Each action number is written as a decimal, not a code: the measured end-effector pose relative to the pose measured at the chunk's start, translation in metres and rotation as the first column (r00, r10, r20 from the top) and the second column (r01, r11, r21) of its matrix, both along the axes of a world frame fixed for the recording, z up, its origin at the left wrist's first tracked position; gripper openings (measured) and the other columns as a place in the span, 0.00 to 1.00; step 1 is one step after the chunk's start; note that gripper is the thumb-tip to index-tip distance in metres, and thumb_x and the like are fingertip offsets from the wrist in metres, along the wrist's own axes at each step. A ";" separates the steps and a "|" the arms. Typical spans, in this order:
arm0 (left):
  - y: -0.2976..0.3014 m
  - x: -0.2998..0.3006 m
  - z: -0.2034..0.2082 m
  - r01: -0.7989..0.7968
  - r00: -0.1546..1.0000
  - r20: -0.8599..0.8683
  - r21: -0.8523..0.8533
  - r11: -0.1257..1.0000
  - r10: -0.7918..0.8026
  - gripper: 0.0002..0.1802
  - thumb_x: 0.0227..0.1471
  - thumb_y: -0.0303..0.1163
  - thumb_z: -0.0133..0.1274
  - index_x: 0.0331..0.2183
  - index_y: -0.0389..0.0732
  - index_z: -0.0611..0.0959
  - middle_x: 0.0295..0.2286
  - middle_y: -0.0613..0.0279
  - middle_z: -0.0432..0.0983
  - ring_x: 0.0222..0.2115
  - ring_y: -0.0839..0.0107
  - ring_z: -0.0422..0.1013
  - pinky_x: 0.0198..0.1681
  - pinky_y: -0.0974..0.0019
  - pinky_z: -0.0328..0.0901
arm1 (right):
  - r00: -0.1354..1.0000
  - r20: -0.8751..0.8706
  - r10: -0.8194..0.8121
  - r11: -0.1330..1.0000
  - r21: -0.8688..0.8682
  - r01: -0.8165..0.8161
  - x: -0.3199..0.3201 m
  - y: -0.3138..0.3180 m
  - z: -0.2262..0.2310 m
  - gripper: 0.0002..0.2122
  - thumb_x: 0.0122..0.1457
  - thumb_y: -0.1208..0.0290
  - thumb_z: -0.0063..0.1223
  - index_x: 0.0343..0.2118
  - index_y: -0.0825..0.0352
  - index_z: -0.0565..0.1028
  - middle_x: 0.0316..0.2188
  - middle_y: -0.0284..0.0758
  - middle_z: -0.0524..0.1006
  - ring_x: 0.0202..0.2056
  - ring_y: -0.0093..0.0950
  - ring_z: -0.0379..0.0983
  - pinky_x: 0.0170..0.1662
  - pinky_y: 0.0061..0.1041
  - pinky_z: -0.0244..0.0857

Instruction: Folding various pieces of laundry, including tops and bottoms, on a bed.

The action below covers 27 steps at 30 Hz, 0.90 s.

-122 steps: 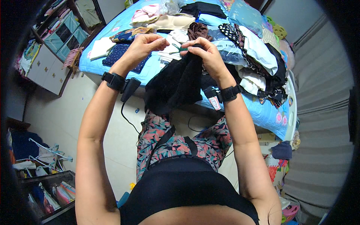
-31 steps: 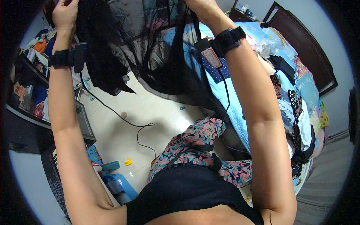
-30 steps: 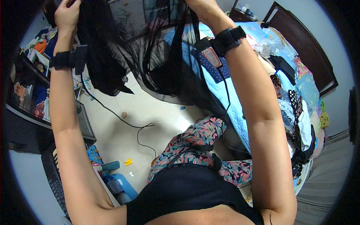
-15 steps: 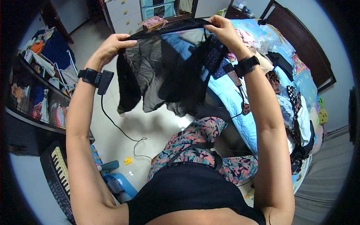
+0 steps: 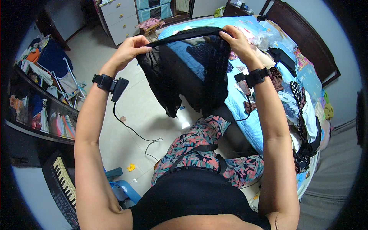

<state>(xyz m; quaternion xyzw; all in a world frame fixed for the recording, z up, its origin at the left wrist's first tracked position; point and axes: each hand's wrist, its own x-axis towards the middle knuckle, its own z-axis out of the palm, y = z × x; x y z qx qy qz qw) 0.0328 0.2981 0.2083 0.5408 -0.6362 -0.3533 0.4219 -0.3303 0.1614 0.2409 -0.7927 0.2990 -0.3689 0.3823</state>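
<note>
A sheer black garment [image 5: 163, 71] hangs in front of me, stretched between my two hands by its thicker upper edge. My left hand [image 5: 132, 50] pinches one corner of that edge, thumb on top. At the opposite corner, my right hand [image 5: 238, 43] grips the cloth between thumb and fingers. The fabric drops in loose folds with an uneven lower hem, and the bed shows faintly through it. Its exact kind of garment I cannot tell.
To the right stands a bed with a blue quilt [image 5: 243, 120] and a heap of clothes [image 5: 306, 115]. A folding stool [image 5: 150, 25] and white drawers [image 5: 119, 23] are at the back. On the left are a drying rack [image 5: 57, 82] and an electronic keyboard [image 5: 63, 176].
Both hands have shifted rightward and slightly lower, coming closer together. The garment has swung right and hangs narrower, its upper edge now arched.
</note>
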 end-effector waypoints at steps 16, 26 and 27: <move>-0.023 -0.042 0.001 -0.231 0.747 0.435 -0.541 0.809 0.504 0.19 0.42 0.17 0.43 0.38 0.36 0.81 0.30 0.48 0.79 0.33 0.54 0.77 0.43 0.59 0.68 | 0.822 -0.339 -0.458 0.810 -0.540 0.228 0.008 0.000 -0.016 0.12 0.54 0.78 0.52 0.41 0.68 0.79 0.30 0.43 0.80 0.33 0.32 0.76 0.41 0.31 0.69; -0.026 -0.053 0.026 -0.163 0.908 -0.382 0.059 0.985 0.173 0.23 0.52 0.18 0.38 0.50 0.36 0.77 0.39 0.63 0.78 0.30 0.78 0.74 0.41 0.70 0.73 | 0.982 0.124 -0.144 0.903 0.422 0.079 0.039 0.006 0.003 0.15 0.63 0.82 0.39 0.51 0.69 0.70 0.37 0.41 0.78 0.31 0.27 0.78 0.36 0.20 0.74; -0.026 -0.052 0.026 -0.163 0.907 -0.383 0.058 0.985 0.173 0.23 0.52 0.18 0.38 0.50 0.36 0.77 0.39 0.63 0.78 0.30 0.78 0.74 0.41 0.70 0.73 | 0.976 0.198 -0.085 0.912 0.410 -0.004 0.039 0.005 0.003 0.15 0.62 0.82 0.40 0.51 0.69 0.70 0.36 0.41 0.78 0.34 0.27 0.79 0.39 0.20 0.74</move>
